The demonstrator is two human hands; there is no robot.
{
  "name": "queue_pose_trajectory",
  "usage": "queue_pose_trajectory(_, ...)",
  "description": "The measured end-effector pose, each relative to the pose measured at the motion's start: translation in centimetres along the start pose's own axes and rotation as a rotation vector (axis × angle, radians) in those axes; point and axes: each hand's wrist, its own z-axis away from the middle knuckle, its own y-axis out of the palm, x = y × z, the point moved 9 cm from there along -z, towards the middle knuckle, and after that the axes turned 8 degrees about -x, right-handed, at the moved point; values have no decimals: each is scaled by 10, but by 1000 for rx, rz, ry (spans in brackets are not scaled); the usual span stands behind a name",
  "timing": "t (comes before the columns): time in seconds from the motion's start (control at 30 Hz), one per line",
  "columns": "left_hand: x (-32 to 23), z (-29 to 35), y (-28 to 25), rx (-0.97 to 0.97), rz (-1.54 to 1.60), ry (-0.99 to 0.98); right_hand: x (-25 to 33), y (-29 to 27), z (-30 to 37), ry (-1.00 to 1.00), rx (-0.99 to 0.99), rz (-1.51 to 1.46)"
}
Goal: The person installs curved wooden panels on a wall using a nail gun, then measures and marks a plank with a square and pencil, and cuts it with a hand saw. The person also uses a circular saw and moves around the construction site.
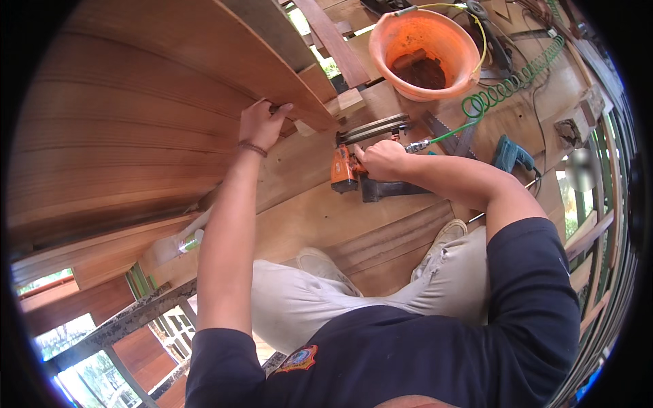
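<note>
At the lower edge of a large wooden panel [156, 115], my left hand [264, 126] has its fingers curled on the board, partly hidden, with the thumb pointing right. My right hand [383, 160] is closed around the handle of an orange nail gun [345, 166], its index finger stretched forward. The gun's long metal magazine [374, 128] lies on the far side of the hand, close to the panel's right corner. A green coiled air hose [490, 95] joins the gun at a metal fitting [417, 145]. Under my right forearm lies a dark, flat-ended object [381, 190], partly hidden.
An orange bucket [425, 54] with brown matter inside stands beyond the gun. To the right lie a hand saw [466, 141] and a teal power drill [511, 155] with a cord. A bottle [192, 241] rests beside my left forearm. My shoes stand on the plank floor [381, 248].
</note>
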Motion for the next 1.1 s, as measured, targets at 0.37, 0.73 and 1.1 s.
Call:
queue_pose_trajectory(0.37,-8,4,-4,-47,74,23,-10,4,6,48,18,-79)
queue_pose_trajectory(0.73,0,2,0,-61,59,2,-14,-3,5,66,-26,-109)
queue_pose_trajectory(1.1,-2,4,0,-87,44,24,-15,-9,0,40,-41,-44)
